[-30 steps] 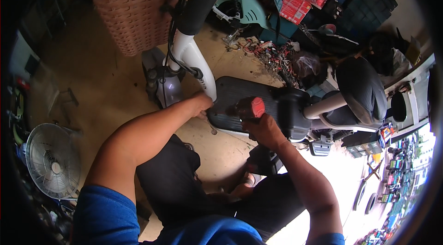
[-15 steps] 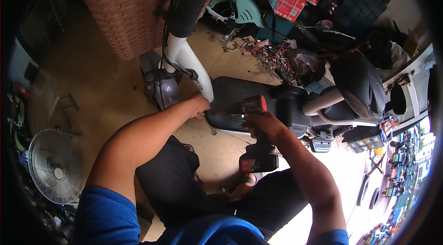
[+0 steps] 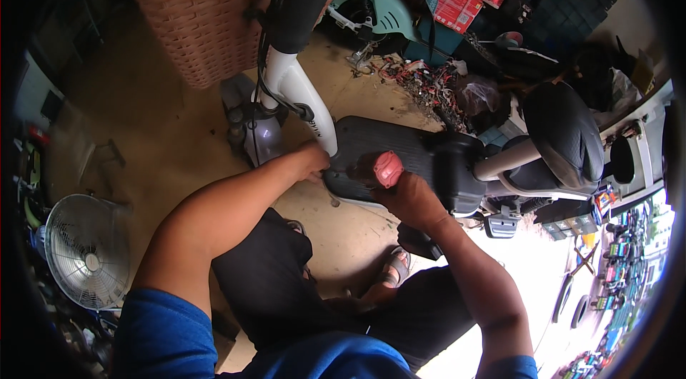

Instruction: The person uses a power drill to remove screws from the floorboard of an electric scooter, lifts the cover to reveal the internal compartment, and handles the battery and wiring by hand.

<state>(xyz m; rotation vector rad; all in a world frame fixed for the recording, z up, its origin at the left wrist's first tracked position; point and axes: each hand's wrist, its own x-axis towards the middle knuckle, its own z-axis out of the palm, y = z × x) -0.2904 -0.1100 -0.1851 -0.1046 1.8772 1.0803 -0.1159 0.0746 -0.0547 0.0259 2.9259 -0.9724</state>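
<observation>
A red and black cordless drill (image 3: pixel 388 169) is gripped in my right hand (image 3: pixel 414 200), above the scooter's black footboard (image 3: pixel 400 147). Its rounded red back end faces me, and its black battery base (image 3: pixel 420 242) shows below my wrist. What its front end touches is hidden. My left hand (image 3: pixel 311 162) is at the front corner of the footboard, beside the foot of the white frame tube (image 3: pixel 314 107). Its fingers are curled inward, and I cannot make out what is between them.
A brown woven basket (image 3: pixel 207 18) hangs at the scooter's front, and its black seat (image 3: pixel 561 132) is at right. On the left stands a round metal fan (image 3: pixel 89 254). Tangled wires and scraps (image 3: pixel 421 86) lie beyond the footboard, near a red box (image 3: pixel 457 6).
My right hand has turned the drill, so its back end now faces me and its battery base has swung to the right. The left hand stays by the footboard corner.
</observation>
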